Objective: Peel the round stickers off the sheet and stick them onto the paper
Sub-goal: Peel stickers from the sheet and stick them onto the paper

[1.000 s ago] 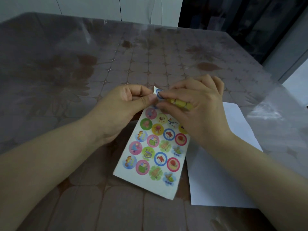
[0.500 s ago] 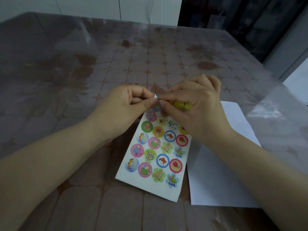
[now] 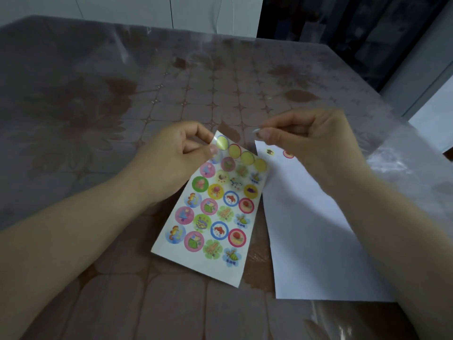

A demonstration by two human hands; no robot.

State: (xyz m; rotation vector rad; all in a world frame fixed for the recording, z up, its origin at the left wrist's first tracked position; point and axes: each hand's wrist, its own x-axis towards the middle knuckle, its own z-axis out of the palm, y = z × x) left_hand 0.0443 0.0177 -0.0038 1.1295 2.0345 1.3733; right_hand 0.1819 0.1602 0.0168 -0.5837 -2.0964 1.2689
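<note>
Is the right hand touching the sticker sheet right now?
Apart. In the head view, the right hand pinches a peeled sticker clear of the sticker sheet; bare table shows between them.

On the table [image 3: 98, 119]: sticker sheet [image 3: 213, 217] at centre, paper [image 3: 313, 229] just beside it to the right. Left hand [image 3: 169, 155] at the sheet's far left corner. Right hand [image 3: 311, 138] above the paper's far edge, peeled sticker [image 3: 256, 130] at its fingertips. Two stickers [image 3: 270, 151] on the paper's far end
</note>
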